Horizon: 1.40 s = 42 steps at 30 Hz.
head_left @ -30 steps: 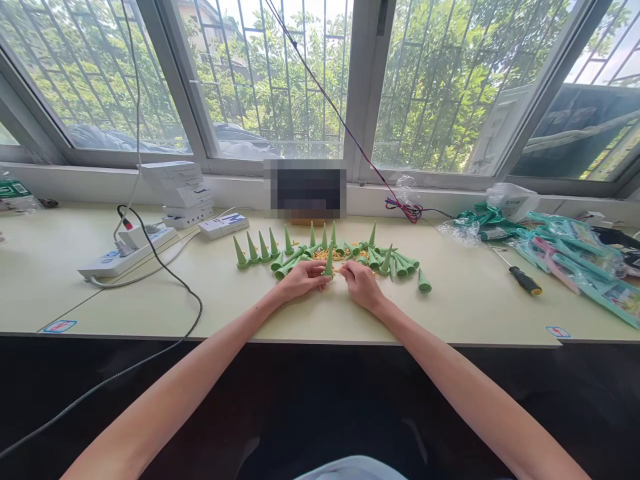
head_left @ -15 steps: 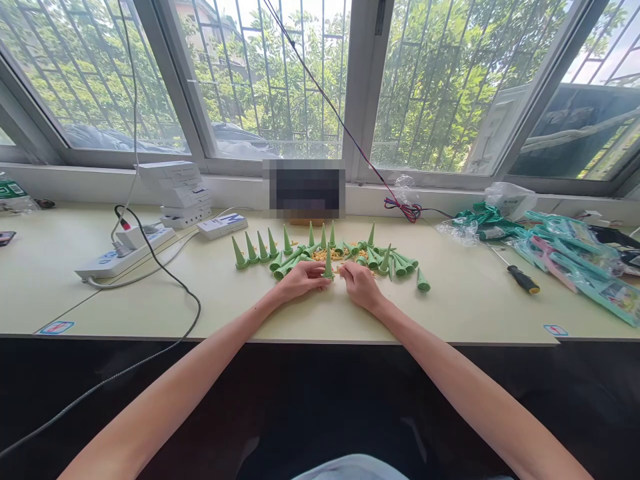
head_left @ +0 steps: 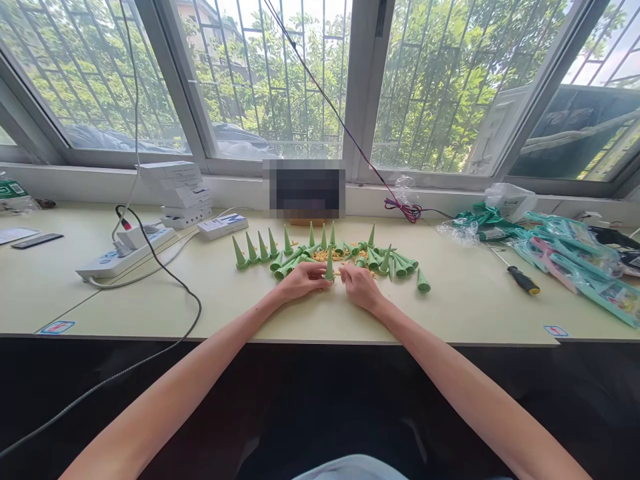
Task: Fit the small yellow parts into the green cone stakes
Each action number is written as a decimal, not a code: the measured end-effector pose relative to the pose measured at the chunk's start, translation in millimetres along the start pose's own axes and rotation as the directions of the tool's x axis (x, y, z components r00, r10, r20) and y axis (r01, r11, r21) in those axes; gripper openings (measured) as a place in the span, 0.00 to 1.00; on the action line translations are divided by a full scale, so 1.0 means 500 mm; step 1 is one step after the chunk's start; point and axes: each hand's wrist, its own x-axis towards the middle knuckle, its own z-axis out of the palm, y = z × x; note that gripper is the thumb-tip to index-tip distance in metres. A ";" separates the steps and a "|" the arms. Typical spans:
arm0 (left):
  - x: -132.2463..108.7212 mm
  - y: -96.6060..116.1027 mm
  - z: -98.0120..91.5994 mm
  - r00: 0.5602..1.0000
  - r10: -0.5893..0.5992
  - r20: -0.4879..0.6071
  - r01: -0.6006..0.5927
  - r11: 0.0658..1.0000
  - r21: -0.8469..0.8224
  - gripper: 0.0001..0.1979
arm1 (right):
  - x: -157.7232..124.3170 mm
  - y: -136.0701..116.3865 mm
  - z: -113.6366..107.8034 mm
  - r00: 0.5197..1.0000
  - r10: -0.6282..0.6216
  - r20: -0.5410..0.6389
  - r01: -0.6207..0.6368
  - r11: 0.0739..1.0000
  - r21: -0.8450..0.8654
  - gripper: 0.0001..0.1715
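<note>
My left hand [head_left: 304, 280] is closed round the base of a green plastic cone spike [head_left: 329, 265], which stands point up between the two hands. Close on its right, my right hand [head_left: 361, 285] has its fingers pinched together. A bit of yellow shows near those fingertips, but what they grip is too small to make out. Just beyond the hands lies a pile of small yellow pieces [head_left: 324, 255], ringed by several more green cones. Some cones stand upright in a row [head_left: 252, 249] on the left; others lie on their sides, like the one at right [head_left: 423, 281].
White boxes [head_left: 183, 193] are stacked behind a power strip [head_left: 125, 253] at left, whose dark cable crosses the table edge. A phone [head_left: 37, 241] lies far left. On the right are a screwdriver [head_left: 523, 279] and teal plastic packages [head_left: 580, 260]. A blurred-out dark object [head_left: 305, 190] stands by the window.
At the far left, the phone has shifted into fuller view and a white sheet now shows beside it. My hands and the cone between them have barely moved.
</note>
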 end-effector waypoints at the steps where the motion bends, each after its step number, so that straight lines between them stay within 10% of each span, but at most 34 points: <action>1: 0.000 0.002 0.000 1.000 0.002 0.002 -0.002 1.000 0.005 0.21 | 0.000 -0.001 0.000 1.000 0.005 0.000 -0.005 1.000 0.012 0.19; 19: -0.002 0.015 0.002 0.998 -0.019 -0.056 0.018 1.000 -0.002 0.17 | 0.001 -0.003 -0.004 0.986 -0.060 -0.156 0.081 0.988 0.133 0.06; 42: 0.000 0.000 -0.002 1.000 0.015 -0.014 -0.014 0.997 0.076 0.19 | 0.000 0.002 -0.001 0.992 -0.094 -0.085 0.104 0.987 0.121 0.15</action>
